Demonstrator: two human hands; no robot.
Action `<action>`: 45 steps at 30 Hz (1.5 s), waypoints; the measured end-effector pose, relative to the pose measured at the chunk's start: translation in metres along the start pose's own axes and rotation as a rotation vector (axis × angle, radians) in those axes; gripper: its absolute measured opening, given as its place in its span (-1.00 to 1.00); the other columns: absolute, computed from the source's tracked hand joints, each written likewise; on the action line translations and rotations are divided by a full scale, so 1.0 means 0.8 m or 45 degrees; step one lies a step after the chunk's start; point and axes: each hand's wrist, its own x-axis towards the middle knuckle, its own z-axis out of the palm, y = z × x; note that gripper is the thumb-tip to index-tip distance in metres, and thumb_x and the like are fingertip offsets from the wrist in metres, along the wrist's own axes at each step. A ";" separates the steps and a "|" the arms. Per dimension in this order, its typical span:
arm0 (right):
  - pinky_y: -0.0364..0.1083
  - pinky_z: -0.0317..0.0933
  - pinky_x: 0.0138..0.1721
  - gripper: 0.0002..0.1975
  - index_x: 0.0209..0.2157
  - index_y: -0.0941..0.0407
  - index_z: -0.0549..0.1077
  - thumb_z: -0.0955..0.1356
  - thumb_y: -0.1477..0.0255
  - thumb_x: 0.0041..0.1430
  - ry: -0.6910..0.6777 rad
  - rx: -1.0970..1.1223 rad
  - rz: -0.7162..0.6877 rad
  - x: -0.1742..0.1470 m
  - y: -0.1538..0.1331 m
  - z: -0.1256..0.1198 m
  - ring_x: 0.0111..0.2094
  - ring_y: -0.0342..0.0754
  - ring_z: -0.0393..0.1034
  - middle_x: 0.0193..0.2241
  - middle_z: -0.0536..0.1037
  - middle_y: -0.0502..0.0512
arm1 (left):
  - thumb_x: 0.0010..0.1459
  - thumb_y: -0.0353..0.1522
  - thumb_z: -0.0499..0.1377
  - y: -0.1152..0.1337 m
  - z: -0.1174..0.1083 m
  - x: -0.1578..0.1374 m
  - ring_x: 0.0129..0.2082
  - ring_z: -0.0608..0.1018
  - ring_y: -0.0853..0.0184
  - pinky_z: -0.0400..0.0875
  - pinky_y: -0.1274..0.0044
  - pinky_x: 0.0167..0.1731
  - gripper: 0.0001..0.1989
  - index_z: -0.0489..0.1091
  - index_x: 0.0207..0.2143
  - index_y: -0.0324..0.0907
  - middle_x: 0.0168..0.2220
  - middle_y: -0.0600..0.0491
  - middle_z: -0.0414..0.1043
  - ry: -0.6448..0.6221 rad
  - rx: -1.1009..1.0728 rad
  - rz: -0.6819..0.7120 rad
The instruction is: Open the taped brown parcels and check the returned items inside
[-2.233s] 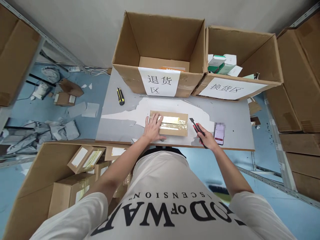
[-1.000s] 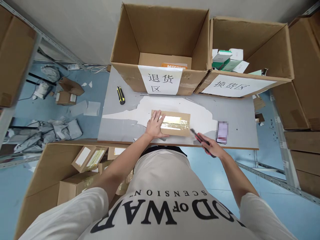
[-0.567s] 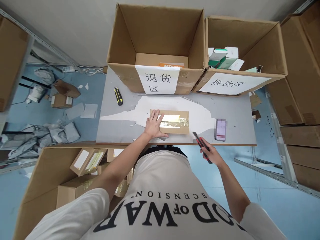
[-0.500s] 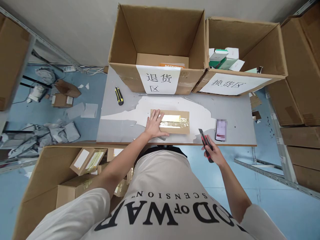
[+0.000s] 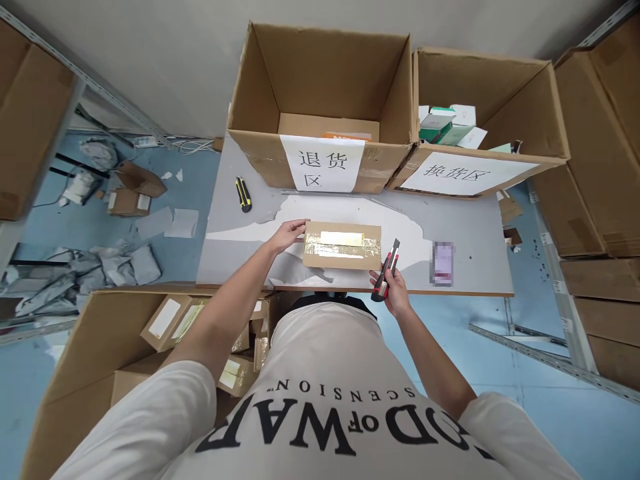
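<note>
A taped cardboard box [image 5: 342, 262] with a pale label on its top is over the table in front of me. My left hand [image 5: 290, 235] grips its left end, fingers at the far left corner. In my right hand [image 5: 395, 285] is a red-and-black utility knife [image 5: 384, 280], its blade pointing away from me. The fingers of that hand are close to the box's near right corner; whether they touch it I cannot tell.
A yellow-and-black cutter [image 5: 243, 195] and a phone [image 5: 443, 264] lie on the grey table [image 5: 477, 233]. Two large open cartons, a left one [image 5: 250, 157] and a right one [image 5: 545, 160], stand along the back. Another carton [image 5: 75, 360] with several parcels is at my left.
My left hand has slid off the box's top to its left end. My right hand has brought the utility knife leftward, next to the box's right end.
</note>
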 end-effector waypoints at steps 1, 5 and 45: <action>0.00 0.45 -0.12 -0.52 -0.09 -0.05 0.34 0.43 0.05 0.00 -0.004 -0.021 -0.002 0.001 -0.001 -0.002 -0.09 0.02 0.51 0.01 0.43 0.02 | -0.20 0.00 0.35 0.001 0.002 -0.002 -0.08 0.51 0.23 0.46 0.27 -0.05 -0.29 0.45 -0.02 -0.18 -0.12 -0.06 0.52 0.008 -0.026 0.002; 0.01 0.47 -0.15 -0.53 -0.13 0.01 0.34 0.40 0.03 0.02 -0.020 -0.136 -0.045 0.023 -0.023 -0.007 -0.22 -0.01 0.54 -0.17 0.51 0.05 | -0.26 -0.03 0.39 0.004 0.003 -0.019 -0.14 0.54 0.26 0.48 0.26 -0.05 -0.31 0.48 -0.08 -0.20 -0.13 -0.05 0.52 0.076 -0.096 0.059; -0.02 0.47 -0.32 -0.49 0.00 -0.06 0.25 0.33 0.01 0.09 -0.067 -0.156 0.054 -0.020 0.003 -0.012 -0.31 -0.07 0.53 0.22 0.30 0.14 | 0.09 -0.19 0.24 0.052 0.054 0.086 0.19 0.36 0.09 0.18 0.27 0.20 -0.44 0.36 0.12 -0.24 0.19 -0.15 0.30 0.044 0.326 0.326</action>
